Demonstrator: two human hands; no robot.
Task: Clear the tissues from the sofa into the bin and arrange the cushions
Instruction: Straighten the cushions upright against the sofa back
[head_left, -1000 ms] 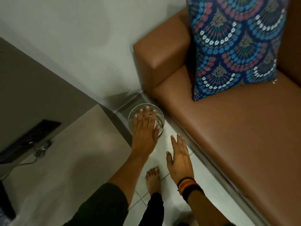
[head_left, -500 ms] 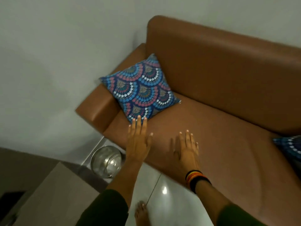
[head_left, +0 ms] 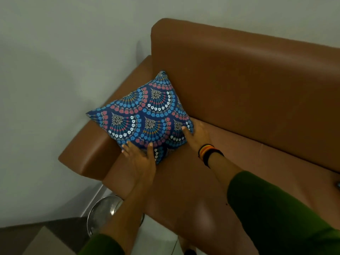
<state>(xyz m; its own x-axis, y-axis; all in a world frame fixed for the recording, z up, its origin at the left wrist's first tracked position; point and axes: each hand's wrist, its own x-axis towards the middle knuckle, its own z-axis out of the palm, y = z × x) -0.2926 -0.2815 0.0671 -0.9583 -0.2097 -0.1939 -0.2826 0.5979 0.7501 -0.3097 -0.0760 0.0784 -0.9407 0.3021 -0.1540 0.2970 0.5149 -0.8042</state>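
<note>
- Bin [head_left: 103, 216]: steel, on the floor by the sofa's left arm, partly behind your left forearm.
- Left hand [head_left: 142, 159]: fingers spread, thumb on top, gripping the cushion's near-left edge.
- Cushion [head_left: 145, 116]: blue patterned, in the sofa's left corner, tilted against armrest and backrest, held between both your hands.
- Right hand [head_left: 197, 134]: closed around the cushion's right corner, bands on the wrist.
- Sofa [head_left: 257, 100]: brown.

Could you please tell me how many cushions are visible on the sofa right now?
1: the patterned cushion in the sofa's left corner, against the armrest; others may lie out of frame.
</note>
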